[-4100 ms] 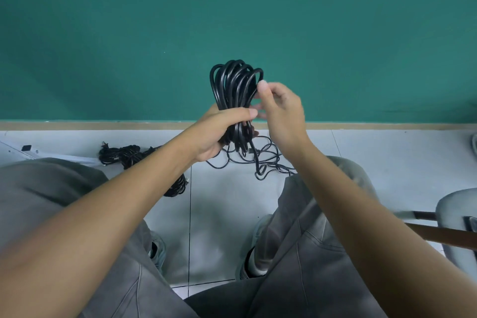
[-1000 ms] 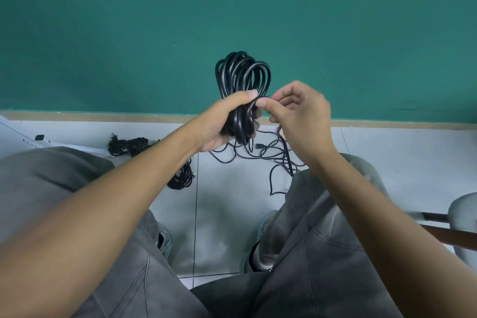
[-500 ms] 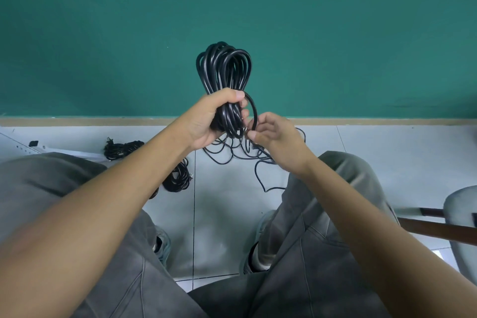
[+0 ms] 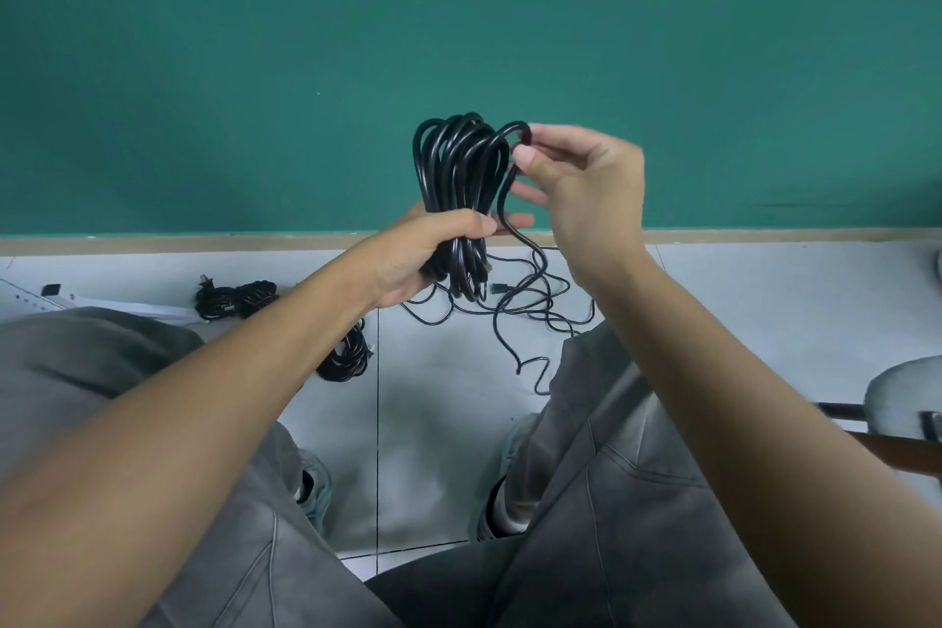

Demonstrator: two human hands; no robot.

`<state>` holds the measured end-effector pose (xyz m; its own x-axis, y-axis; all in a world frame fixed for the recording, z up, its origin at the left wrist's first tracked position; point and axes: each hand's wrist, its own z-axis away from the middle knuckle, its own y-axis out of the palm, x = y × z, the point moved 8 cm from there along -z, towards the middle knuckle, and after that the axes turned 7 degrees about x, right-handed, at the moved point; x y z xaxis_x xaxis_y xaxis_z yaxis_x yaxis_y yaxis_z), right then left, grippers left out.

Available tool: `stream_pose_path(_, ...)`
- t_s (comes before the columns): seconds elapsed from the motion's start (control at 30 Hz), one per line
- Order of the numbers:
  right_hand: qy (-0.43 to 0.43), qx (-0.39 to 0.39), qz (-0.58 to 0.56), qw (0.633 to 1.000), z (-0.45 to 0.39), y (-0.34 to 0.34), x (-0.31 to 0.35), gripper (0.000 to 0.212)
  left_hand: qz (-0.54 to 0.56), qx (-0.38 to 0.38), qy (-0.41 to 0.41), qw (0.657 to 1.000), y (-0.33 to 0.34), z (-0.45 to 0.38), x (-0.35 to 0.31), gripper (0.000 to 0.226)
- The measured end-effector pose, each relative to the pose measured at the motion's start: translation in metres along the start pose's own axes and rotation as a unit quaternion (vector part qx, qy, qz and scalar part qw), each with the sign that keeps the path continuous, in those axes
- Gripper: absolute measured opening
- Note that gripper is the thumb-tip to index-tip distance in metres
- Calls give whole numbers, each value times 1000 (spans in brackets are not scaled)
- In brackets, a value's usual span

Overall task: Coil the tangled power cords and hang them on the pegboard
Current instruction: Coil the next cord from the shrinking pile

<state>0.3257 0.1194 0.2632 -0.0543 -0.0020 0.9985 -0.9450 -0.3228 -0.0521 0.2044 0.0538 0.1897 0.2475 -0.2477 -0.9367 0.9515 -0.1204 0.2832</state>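
**A:** ok so we've got the black cord coil (image 4: 461, 179) held up in front of the green wall (image 4: 255, 41), our left hand (image 4: 433, 250) wrapped tight round its lower half. Half a sec ago our right hand (image 4: 586, 179) was down low beside the bundle; now it's up at the top of the loops, thumb and fingertips pinching the loose strand (image 4: 509, 199) and laying a new loop over.

**B:** yep, and the slack tail still trails down to the tangle on the floor (image 4: 433, 423) between our knees. The two other cord bundles (image 4: 239, 298) sit where they were, on the tiles to our left. Coil's a bit higher in view than before too.
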Motion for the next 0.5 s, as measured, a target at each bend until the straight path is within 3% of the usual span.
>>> stream_pose_path(0.13,-5,-12,21,1000,-4,5,-6,11,13,12,5,1000,-2,2,-2,41)
stream_pose_path(0.27,-56,11,151,987,-9,8,-13,14,52,-4,22,998,-4,-1,-3,26)
stream_pose_path(0.37,-34,118,140,982,2,25,-33,34,77,-18,25,997,-12,-5,-1,29)
stream_pose_path(0.5,92,251,171,948,33,48,-78,62,153,-27,51,987,-23,-8,-9,16)
